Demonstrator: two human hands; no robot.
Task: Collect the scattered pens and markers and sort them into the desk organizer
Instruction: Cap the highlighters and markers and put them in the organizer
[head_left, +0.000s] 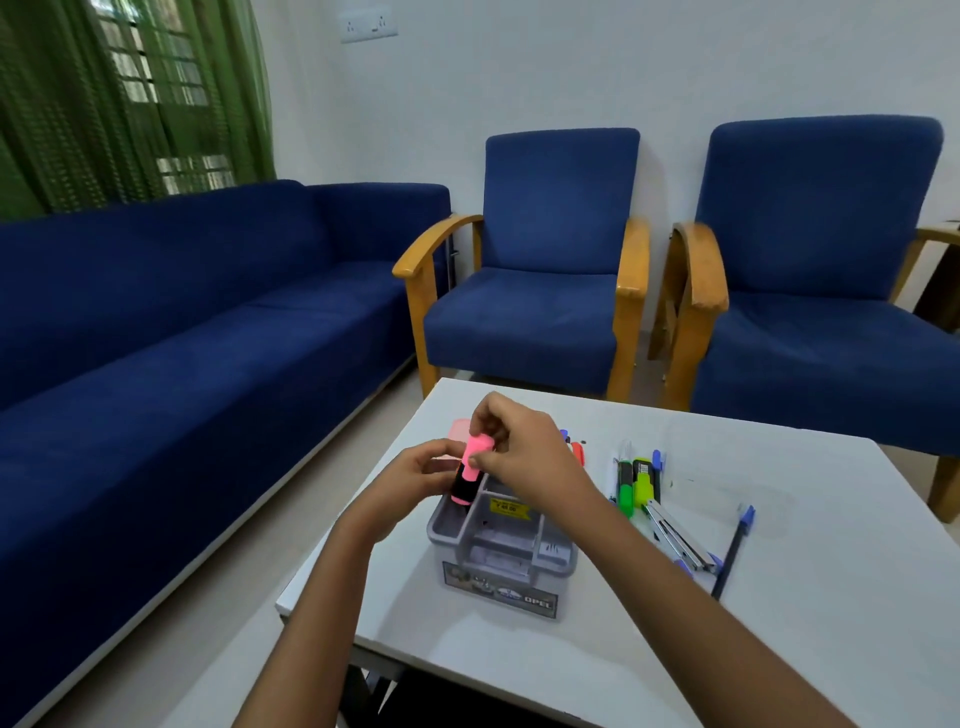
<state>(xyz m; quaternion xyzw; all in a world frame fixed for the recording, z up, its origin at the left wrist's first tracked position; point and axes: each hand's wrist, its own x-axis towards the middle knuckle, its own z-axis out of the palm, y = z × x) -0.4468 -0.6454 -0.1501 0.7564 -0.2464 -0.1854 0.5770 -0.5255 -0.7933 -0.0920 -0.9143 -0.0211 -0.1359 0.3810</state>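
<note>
Both hands meet over the far-left corner of the organizer (503, 540), grasping one pink highlighter (467, 475). R hand (524, 457) pinches its pink cap end w/ curled fingers + thumb; L hand (421, 475) wraps fingers round the black body from the left. Highlighter stands near upright, slightly tilted, its lower pink end at or just inside the rim of the organizer's far-left compartment; can't tell if it touches the bottom. A pale pink thing (460, 431), partly hidden behind the hands, lies on the bench (779, 649) just beyond them; can't tell what it is. Organizer is grey plastic, several compartments, yellow price sticker inside, label on the near wall, set on the white bench toward its left side. Just right of the R wrist: a red-capped marker (578, 453) and a bit of a blue one peeking out. Further right, a cluster lying on the bench: green highlighter (625, 488), yellow-green highlighter (643, 483), a blue-capped pen (657, 467) beside them, and a metal stapler-like tool (680, 535) angled toward the near-right. Well apart to the right, a lone blue pen (733, 551). Beyond the bench: blue sofa (182, 338) on the left, two blue armchairs (540, 291) w/ wooden arms by the wall, green curtain (130, 98) top left.
</note>
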